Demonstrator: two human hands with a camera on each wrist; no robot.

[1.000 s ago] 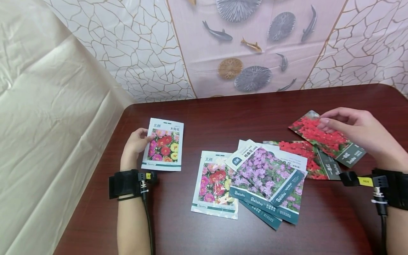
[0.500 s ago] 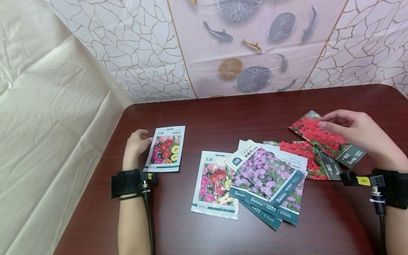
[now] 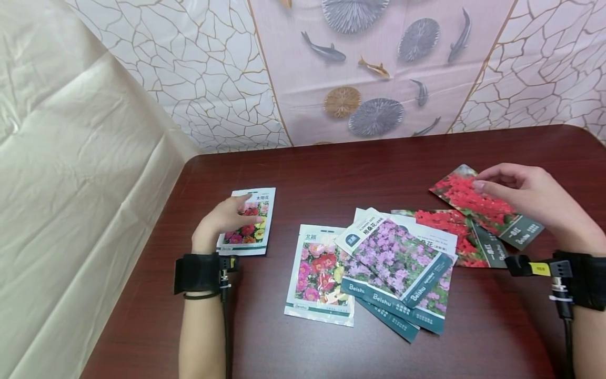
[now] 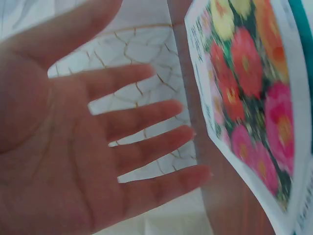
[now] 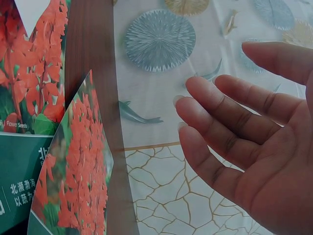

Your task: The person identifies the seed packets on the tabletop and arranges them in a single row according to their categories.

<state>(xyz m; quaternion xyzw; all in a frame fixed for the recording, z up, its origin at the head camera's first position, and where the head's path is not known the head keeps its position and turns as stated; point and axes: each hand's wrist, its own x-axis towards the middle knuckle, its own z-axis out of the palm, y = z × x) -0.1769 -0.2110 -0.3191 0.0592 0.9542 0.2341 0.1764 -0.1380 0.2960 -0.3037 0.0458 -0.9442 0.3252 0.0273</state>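
My left hand (image 3: pixel 222 218) hovers over a white seed packet (image 3: pixel 263 210) with pink, red and yellow flowers on the table's left side. Its fingers are spread and hold nothing; in the left wrist view the packet (image 4: pixel 249 63) lies apart from the fingertips. My right hand (image 3: pixel 525 189) hangs with loosely bent fingers above a red-flower seed packet (image 3: pixel 459 184) at the right. In the right wrist view, nothing sits between the right fingers (image 5: pixel 220 129), and that red-flower packet (image 5: pixel 85 156) lies to one side. Another red-flower packet (image 3: pixel 440 221) lies partly under it.
Mid-table lies a second white seed packet (image 3: pixel 307 310) with mixed flowers. Several purple-flower packets (image 3: pixel 397 258) overlap it in a fanned pile, which also partly covers a red-flower packet. A patterned cloth (image 3: pixel 307 105) hangs behind the dark red table (image 3: pixel 303 173).
My left hand has let go of the left mixed-flower packet, which has shifted slightly right and down, then moved right over it. The right hand has barely moved.
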